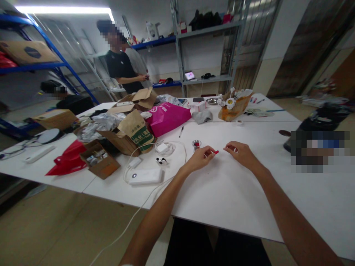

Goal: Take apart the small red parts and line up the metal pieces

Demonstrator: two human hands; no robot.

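Observation:
My left hand [200, 156] rests on the white table [238, 192] and pinches a small red piece [215, 152] between thumb and fingertips. My right hand [240, 153] lies a little to the right of it, fingers curled, with something small and white at its fingertips that I cannot make out. Just behind my left hand stands a small clear cup [196, 144] holding red and dark bits.
A white power bank [145, 176], a charger with coiled cable [163, 148], cardboard boxes [101, 159], brown paper bags [135, 133] and a pink bag [168, 117] crowd the left. Another brown bag [232, 107] stands far back. A person [122, 66] stands by the shelves.

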